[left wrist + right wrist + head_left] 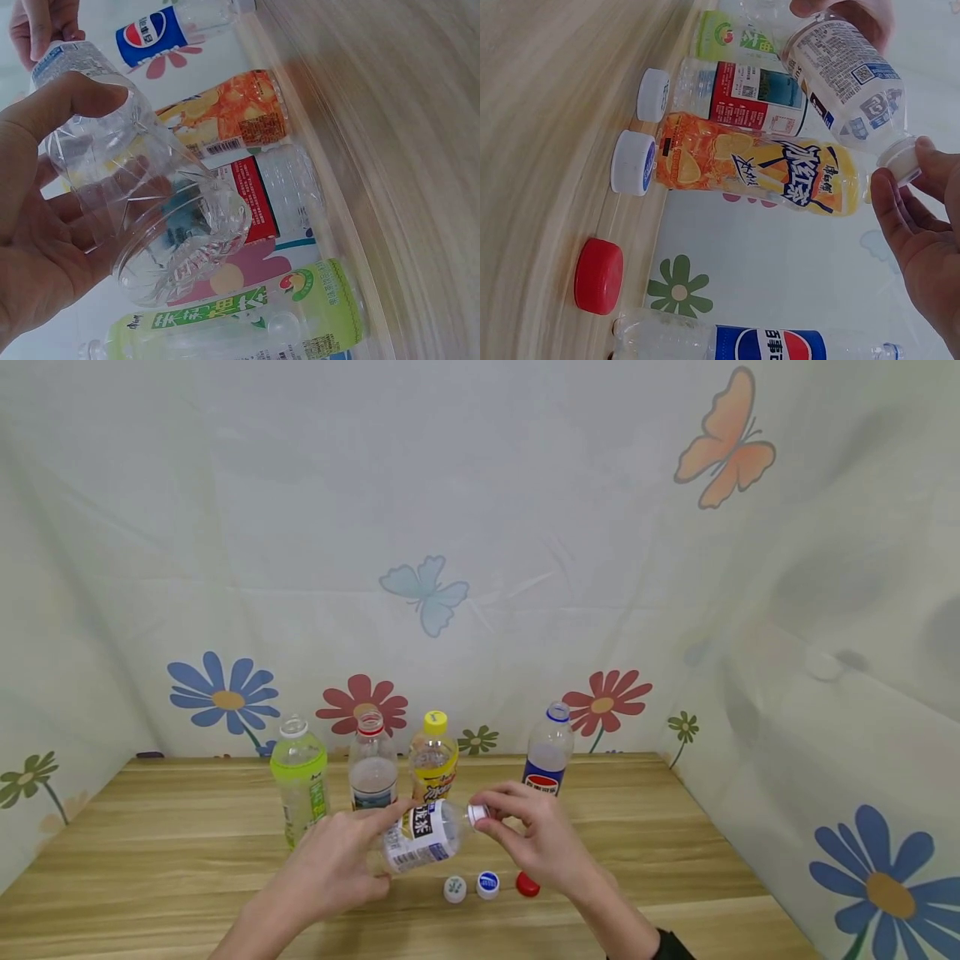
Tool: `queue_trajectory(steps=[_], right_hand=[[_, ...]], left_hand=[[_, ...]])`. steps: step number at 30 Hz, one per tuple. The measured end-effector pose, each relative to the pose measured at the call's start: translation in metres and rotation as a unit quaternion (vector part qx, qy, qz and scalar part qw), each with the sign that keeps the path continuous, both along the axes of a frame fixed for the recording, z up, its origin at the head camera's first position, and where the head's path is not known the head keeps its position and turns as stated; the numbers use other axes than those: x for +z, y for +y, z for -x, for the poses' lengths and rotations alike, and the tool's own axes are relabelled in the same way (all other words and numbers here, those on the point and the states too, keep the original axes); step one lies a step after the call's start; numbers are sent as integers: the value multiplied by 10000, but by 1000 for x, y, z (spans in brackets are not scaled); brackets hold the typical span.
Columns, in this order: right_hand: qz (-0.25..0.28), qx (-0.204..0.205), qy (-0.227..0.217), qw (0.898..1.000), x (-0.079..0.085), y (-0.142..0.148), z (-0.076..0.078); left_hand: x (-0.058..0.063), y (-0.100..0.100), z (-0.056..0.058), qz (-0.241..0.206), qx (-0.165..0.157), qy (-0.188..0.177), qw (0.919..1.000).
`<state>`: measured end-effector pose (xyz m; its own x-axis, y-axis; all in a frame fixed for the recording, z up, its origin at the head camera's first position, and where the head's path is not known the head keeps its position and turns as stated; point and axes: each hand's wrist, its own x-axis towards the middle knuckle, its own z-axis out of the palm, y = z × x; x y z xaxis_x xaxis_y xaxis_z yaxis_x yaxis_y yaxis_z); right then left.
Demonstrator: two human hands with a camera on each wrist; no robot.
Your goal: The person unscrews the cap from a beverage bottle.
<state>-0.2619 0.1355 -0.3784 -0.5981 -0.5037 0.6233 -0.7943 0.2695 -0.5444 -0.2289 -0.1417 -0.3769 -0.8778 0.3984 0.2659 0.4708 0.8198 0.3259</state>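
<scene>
Working the white cap, apparently: left hand grips the clear bottle, tilted above the bench; right hand pinches the cap. Next turn likely needs the bottle held steady.

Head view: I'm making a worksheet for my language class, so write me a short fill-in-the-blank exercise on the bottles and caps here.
The left hand holds a tilted bottle; the right hand pinches its ____ cap.
The rightmost loose cap is ____.
The only capped standing bottle has a ____ top.

Missing words: white; red; yellow.
</scene>
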Motion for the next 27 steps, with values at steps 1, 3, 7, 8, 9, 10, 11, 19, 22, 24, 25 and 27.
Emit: queue_trajectory(steps=[1,3,7,8,9,10,11,19,22,24,25,27], right_hand=[[4,8,19,10000,0,0,0],[9,19,29,10000,0,0,0],[38,64,89,9999,-1,-1,1],[39,79,122,9999,0,-1,1],[44,90,156,9998,0,-2,1],[53,107,186,9998,-1,-2,1],[56,116,212,9997,-1,-2,1],[39,79,182,9998,-1,-3,0],[65,75,87,9999,-1,-4,0],[88,108,26,9999,-1,-4,0],[100,128,-22,9999,-1,-4,0],[117,184,-62,9997,-1,-4,0]], left_hand=[[0,0,0,5,7,2,10000],[0,0,0,-1,8,-7,10000],[0,0,0,-14,22,-19,10000],[0,0,0,-16,22,-27,10000],[0,0,0,-13,26,-35,10000],[1,0,0,-18,23,-44,10000],[0,0,0,-23,25,-52,10000],[1,-1,0,-61,22,-81,9999],[0,-1,1,-70,7,-43,10000],[0,-2,1,-67,-9,-11,10000],[0,-2,1,-55,-13,7,10000],[0,-2,1,-33,-12,40,10000]])
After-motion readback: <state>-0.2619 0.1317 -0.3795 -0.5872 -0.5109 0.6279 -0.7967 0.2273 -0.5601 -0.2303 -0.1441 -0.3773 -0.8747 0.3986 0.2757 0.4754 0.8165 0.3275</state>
